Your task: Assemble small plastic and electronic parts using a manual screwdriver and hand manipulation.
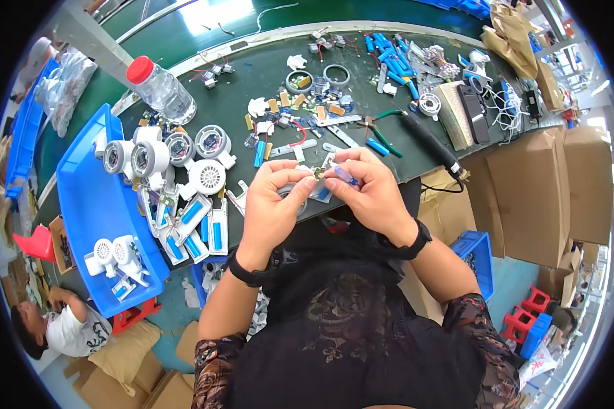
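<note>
Both my hands meet over the front edge of the bench. My left hand (274, 203) is closed, its thumb and forefinger pinching a small green-and-gold part (318, 174), which looks like a tiny circuit board. Opposite it, my right hand (374, 192) is closed in a pinch on a small translucent blue-violet piece (346, 176); its exact kind is hard to make out. White plastic shows behind the fingertips, mostly hidden. Just beyond lie loose circuit boards (320, 112), flat metal strips (342, 135) and a blue battery cell (260, 153).
White fan heads (207, 177) and housings with blue cells (192, 211) crowd the left, beside a blue bin (82, 177). A clear red-capped bottle (167, 92) stands behind. Rightward are a black-handled tool (426, 140), blue cells (392, 54) and cardboard boxes (529, 198). Another person (68, 324) sits lower left.
</note>
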Motion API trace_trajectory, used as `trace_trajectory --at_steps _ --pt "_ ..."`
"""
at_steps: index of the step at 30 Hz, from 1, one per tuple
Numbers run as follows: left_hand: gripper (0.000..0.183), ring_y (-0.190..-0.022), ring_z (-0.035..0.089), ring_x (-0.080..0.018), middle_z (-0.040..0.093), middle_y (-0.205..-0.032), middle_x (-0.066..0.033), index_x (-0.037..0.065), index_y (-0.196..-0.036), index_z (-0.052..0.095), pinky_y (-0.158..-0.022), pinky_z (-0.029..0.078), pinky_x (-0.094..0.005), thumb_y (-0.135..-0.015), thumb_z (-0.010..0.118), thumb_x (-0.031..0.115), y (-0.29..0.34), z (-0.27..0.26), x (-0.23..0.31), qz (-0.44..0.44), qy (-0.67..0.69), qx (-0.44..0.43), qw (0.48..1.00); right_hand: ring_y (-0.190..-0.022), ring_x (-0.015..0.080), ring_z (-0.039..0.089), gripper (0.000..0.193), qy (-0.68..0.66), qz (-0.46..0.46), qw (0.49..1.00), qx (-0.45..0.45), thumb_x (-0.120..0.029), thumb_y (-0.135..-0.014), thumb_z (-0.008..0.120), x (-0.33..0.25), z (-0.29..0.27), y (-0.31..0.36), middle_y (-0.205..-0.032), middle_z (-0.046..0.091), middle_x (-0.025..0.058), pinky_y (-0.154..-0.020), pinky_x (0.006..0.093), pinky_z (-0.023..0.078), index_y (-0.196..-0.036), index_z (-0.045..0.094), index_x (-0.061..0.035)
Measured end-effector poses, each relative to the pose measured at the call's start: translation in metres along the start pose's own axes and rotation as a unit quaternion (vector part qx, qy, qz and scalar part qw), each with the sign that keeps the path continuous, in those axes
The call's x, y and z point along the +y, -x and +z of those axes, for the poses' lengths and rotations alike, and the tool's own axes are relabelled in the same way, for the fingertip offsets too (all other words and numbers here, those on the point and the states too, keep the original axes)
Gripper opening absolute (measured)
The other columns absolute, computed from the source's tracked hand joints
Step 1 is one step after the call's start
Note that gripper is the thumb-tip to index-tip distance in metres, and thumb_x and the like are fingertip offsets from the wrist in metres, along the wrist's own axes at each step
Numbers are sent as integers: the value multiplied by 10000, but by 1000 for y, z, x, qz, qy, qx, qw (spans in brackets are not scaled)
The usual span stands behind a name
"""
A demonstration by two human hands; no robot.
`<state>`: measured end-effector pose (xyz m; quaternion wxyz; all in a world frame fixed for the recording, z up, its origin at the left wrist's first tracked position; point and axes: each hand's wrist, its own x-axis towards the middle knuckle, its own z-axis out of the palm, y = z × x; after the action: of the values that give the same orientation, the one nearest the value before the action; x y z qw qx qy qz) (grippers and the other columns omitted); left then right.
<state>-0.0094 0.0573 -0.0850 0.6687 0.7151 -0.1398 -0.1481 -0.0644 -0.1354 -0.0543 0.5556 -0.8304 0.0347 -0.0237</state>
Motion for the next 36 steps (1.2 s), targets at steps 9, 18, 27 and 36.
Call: trace_trajectory --at_steps 9,18,27,36 --pt "134 -1078 603 -150 654 -1181 -104 -11 -1037 743 -951 463 -292 -926 703 52 -3 8 -12 -86 131 18 987 -813 211 683 155 109 -157 980 54 -25 -827 771 13 9 -21 -1015 670 99 -686 302 544 -975 728 -41" --pt "154 -1010 647 -241 674 -1103 -145 21 -988 758 -890 496 -341 -903 732 146 -14 7 -3 -20 -31 0 999 -799 241 692 197 155 -205 960 109 12 -785 777 23 9 -16 -1042 646 125 -663 307 564 -957 706 -52" --pt "192 -940 679 -295 733 -993 -132 56 -1059 763 -858 515 -367 -880 738 121 -31 7 22 83 -148 -21 985 -709 201 669 203 153 -205 963 86 9 -765 770 27 -6 -24 -1020 611 101 -586 303 527 -940 698 -67" --pt "228 -870 663 -96 747 -952 -76 -30 -1131 726 -783 518 -254 -928 686 66 -28 15 14 -67 -7 -39 997 -715 248 687 184 104 -286 949 85 -65 -737 763 43 -11 -31 -845 690 46 -600 355 535 -906 697 -101"
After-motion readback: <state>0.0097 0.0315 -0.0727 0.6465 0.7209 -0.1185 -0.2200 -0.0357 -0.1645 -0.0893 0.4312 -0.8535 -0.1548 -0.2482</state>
